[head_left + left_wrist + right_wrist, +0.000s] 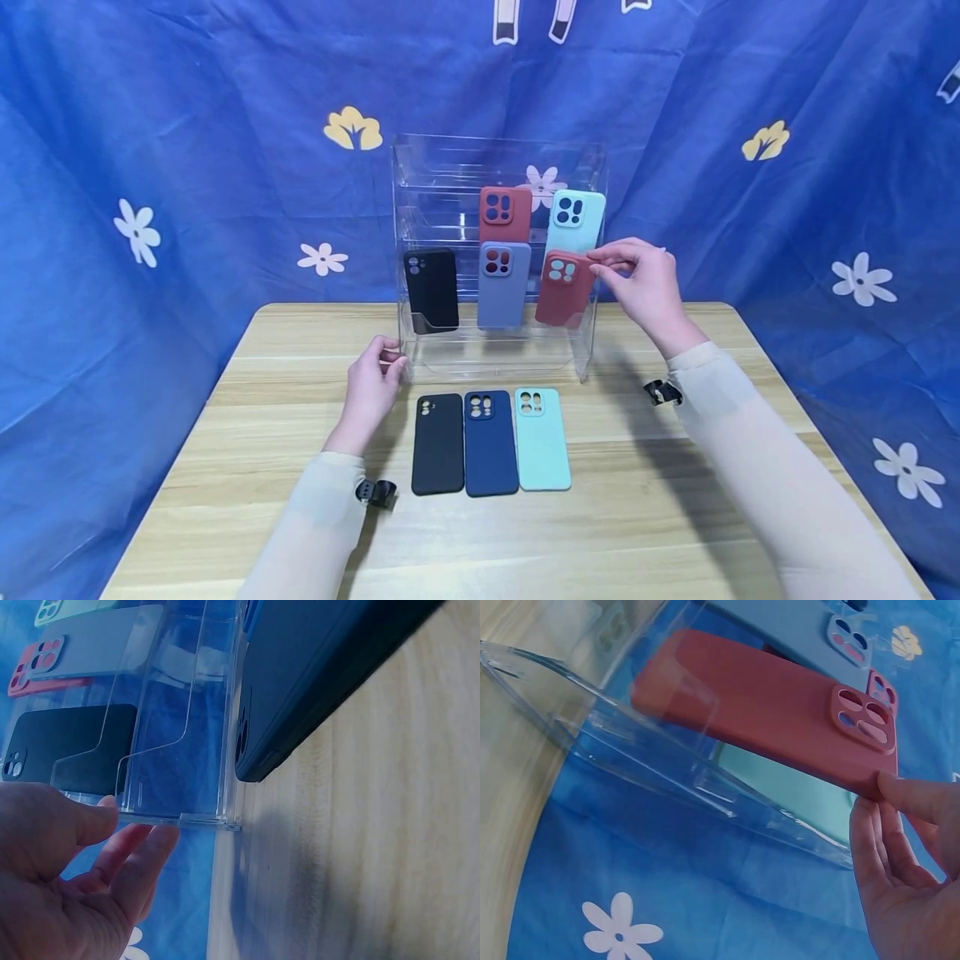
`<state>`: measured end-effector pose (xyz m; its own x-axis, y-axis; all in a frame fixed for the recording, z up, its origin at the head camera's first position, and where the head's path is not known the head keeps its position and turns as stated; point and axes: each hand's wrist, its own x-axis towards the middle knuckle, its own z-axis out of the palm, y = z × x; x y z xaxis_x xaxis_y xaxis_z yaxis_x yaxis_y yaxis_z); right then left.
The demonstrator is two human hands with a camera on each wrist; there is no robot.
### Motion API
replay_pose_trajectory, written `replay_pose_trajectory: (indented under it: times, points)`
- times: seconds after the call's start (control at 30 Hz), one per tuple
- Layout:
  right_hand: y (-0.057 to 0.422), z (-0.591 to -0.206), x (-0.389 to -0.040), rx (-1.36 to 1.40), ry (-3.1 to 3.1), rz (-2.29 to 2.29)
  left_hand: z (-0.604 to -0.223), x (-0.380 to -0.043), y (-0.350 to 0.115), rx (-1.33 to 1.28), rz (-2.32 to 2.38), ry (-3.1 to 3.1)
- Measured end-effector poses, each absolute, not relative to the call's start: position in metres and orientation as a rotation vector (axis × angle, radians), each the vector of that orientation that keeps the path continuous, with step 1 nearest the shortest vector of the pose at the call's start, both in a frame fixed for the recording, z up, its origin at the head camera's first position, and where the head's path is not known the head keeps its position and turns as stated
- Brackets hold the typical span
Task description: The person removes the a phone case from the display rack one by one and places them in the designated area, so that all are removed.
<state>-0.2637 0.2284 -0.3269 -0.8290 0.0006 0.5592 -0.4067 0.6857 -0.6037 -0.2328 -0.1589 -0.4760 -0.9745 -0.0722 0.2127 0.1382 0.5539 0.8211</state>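
My right hand (643, 279) pinches the upper right corner of a red phone case (564, 293) between thumb and fingers. That case leans in the lower front pocket of a clear display rack (495, 367), its bottom end behind the clear front lip in the right wrist view. Behind it, a mint phone case (576, 218) is partly covered. My left hand (372, 379) touches the rack's lower left side, fingertips against the clear side panel (150, 820) in the left wrist view. In the same row stand a black phone case (432, 292) and a lavender-blue phone case (504, 292).
Another red phone case (517, 212) stands in the row above. On the wooden table (300, 517), in front of the rack, lie a black case (438, 450), a navy case (491, 454) and a mint case (543, 450), side by side. A blue patterned cloth (247, 167) hangs behind.
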Motion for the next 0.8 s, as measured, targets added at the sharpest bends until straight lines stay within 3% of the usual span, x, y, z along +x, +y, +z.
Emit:
replay_pose_trajectory:
  times: [0.8]
  points:
    - [0.234, -0.281, -0.218, 0.210, -2.355, 1.131, -0.472, -0.232, -0.161, -0.055, -1.384, -2.585]
